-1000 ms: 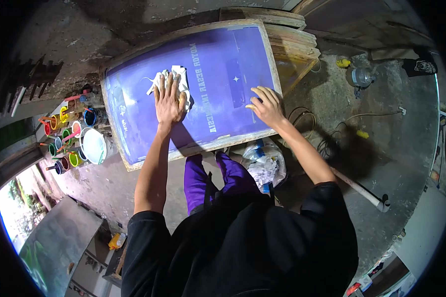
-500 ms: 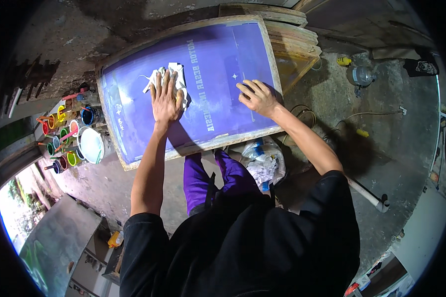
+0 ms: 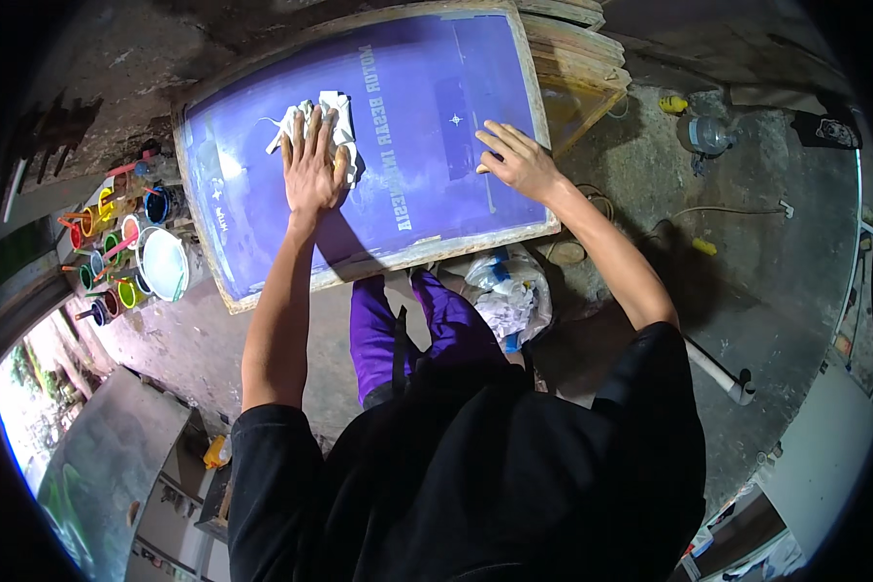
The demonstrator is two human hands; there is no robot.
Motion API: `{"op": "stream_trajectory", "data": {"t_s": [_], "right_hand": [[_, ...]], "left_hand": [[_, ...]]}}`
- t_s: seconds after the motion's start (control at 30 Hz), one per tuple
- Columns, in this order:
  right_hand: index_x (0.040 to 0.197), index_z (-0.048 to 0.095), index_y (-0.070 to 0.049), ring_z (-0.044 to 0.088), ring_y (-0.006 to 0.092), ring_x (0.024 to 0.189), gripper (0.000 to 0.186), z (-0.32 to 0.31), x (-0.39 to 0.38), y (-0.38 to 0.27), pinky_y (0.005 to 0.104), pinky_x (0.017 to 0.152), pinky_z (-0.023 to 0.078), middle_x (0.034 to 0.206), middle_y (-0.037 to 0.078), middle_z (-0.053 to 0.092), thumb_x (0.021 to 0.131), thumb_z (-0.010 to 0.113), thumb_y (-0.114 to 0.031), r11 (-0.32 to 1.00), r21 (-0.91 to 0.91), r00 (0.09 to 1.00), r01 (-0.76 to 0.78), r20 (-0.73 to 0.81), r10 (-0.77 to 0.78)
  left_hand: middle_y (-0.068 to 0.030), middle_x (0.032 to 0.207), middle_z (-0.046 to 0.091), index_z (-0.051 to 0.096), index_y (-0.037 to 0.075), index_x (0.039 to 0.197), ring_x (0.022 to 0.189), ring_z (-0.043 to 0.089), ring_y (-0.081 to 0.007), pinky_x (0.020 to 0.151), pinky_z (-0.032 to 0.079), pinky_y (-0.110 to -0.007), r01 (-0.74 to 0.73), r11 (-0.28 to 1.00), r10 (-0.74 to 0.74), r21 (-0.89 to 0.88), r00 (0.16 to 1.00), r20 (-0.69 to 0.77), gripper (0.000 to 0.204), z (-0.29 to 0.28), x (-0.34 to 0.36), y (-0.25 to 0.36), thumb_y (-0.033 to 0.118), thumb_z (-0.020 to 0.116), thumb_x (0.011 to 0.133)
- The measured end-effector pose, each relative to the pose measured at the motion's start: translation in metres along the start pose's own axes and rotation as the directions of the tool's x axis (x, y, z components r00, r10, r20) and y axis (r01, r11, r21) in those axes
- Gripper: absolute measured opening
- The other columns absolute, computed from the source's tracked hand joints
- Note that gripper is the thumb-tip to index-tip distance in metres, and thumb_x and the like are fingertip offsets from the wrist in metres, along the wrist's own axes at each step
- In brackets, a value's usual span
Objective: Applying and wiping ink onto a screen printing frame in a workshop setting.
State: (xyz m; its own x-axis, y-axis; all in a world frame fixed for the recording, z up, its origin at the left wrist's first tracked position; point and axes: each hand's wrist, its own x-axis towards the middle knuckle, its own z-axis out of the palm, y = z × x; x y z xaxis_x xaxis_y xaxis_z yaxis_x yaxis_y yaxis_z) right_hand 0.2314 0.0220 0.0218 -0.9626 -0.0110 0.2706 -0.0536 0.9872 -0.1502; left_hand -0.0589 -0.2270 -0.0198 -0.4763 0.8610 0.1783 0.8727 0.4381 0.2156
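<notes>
- Cloth point(image 3: 332, 131), white and crumpled, lies on the big purple screen point(image 3: 407, 126), near its top left part.
- The left hand point(image 3: 312, 163) lies flat on top of the cloth. Its fingers point(image 3: 306, 131) are spread wide and press down. They do not curl around the cloth.
- The right hand point(image 3: 516, 160) rests on the right side of the screen, close to the wooden frame point(image 3: 538, 145). Its fingers are loosely bent, open and holding nothing. It looks like it keeps the screen from sliding.
- The screen sits on the floor point(image 3: 727, 272), tilted a little, with pale mirror-written letters across the middle.
- I think the wiping is partly done. The cloth is over one small patch only. Most of the purple looks about the same all over, so I cannot tell which parts have been wiped. The right side and the bottom edge seem to be left to do.
- Little pots of colour point(image 3: 116, 242) stand in a bunch just left of the screen, and a round white tub point(image 3: 165, 264) is with them.
- A bundle of plastic bags and rags point(image 3: 509, 291) sits on the floor by the person's purple trousers point(image 3: 373, 330).
- More wooden frames point(image 3: 572, 48) are stacked behind the screen.
</notes>
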Motion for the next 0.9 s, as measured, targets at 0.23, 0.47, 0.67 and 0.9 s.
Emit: {"op": "stream_trajectory", "data": {"t_s": [0.23, 0.47, 0.67, 0.9], "right_hand": [[0.088, 0.063, -0.007, 0.067, 0.0347, 0.119, 0.020, -0.007, 0.019, 0.001, 0.0475, 0.102, 0.056, 0.119, 0.015, 0.071, 0.089, 0.073, -0.025, 0.950, -0.228, 0.978, 0.211, 0.059, -0.203], [0.088, 0.064, -0.009, 0.069, 0.0334, 0.115, 0.013, 0.000, 0.017, 0.006, 0.0462, 0.099, 0.057, 0.116, 0.014, 0.072, 0.089, 0.070, -0.020, 0.929, -0.231, 0.953, 0.290, 0.163, -0.256], [0.088, 0.064, -0.009, 0.069, 0.0333, 0.115, 0.010, -0.001, 0.015, 0.007, 0.0453, 0.096, 0.058, 0.112, 0.014, 0.073, 0.087, 0.069, -0.017, 0.921, -0.231, 0.949, 0.313, 0.120, -0.293], [0.086, 0.064, -0.009, 0.069, 0.0336, 0.115, 0.008, 0.002, 0.014, -0.001, 0.0458, 0.097, 0.056, 0.109, 0.014, 0.074, 0.086, 0.068, -0.015, 0.913, -0.300, 0.960, 0.277, 0.041, -0.278]], "left_hand": [[-0.0044, 0.170, 0.028, 0.032, 0.023, 0.163, 0.160, 0.013, -0.0293, 0.130, 0.007, -0.051, 0.005, 1.000, -0.005, -0.011, 1.000, 0.008, 0.062, 0.000, -0.002, 0.000, 0.044, 0.042, 0.106], [-0.0044, 0.170, 0.028, 0.033, 0.023, 0.163, 0.160, 0.013, -0.0294, 0.130, 0.008, -0.051, 0.005, 1.000, -0.005, 0.003, 1.000, 0.012, 0.062, -0.001, -0.002, 0.003, 0.044, 0.043, 0.106], [-0.0044, 0.170, 0.028, 0.033, 0.023, 0.163, 0.160, 0.014, -0.0294, 0.130, 0.009, -0.051, 0.006, 1.000, -0.006, -0.006, 1.000, 0.010, 0.062, 0.000, -0.003, 0.003, 0.043, 0.043, 0.105], [-0.0029, 0.170, 0.029, 0.033, 0.023, 0.163, 0.160, 0.015, -0.0290, 0.129, 0.009, -0.051, 0.013, 1.000, -0.013, -0.001, 1.000, 0.015, 0.064, 0.000, -0.001, 0.002, 0.044, 0.044, 0.104]]}}
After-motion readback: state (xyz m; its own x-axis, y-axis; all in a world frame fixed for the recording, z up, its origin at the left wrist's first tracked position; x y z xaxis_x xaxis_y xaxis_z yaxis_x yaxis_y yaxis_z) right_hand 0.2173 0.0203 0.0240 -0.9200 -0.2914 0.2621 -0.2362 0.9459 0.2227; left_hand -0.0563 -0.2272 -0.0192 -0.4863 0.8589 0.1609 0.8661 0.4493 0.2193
